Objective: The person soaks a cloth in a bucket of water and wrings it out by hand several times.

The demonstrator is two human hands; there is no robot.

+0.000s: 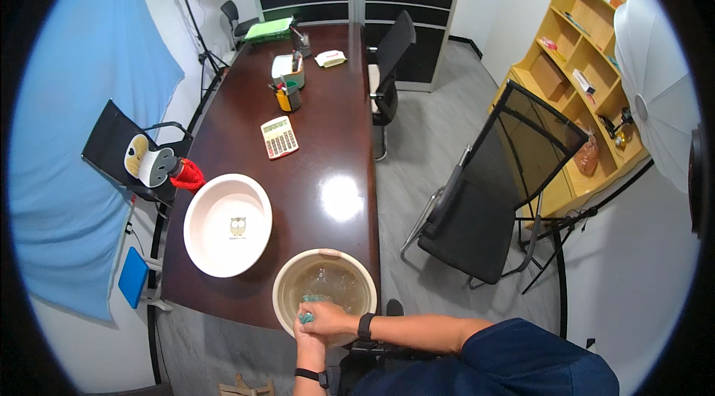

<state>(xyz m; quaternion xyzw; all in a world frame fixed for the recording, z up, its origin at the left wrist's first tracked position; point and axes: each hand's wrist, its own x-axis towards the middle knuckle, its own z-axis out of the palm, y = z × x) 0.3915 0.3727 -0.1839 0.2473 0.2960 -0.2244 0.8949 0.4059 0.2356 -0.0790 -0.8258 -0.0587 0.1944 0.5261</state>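
A wet teal cloth (306,318) is gripped between my two hands above a basin of cloudy water (283,284). My right hand (333,320) reaches in from the right, its fingers wrapped over the cloth. Coming up from below, my left hand (307,340) presses against it at the basin's near-left side. Part of the teal fabric shows just beyond my fingers, over the water. How far the cloth runs inside my grip is hidden. Farther left on the table stands a larger white basin (215,245) with an owl print on its bottom.
The dark wooden table (329,139) carries a calculator (279,137), a pen holder (288,97) and a wet-wipe pack (330,58). A red cloth (189,176) touches the white basin's far-left side. Black mesh chairs stand on both sides, one (475,223) close on the right.
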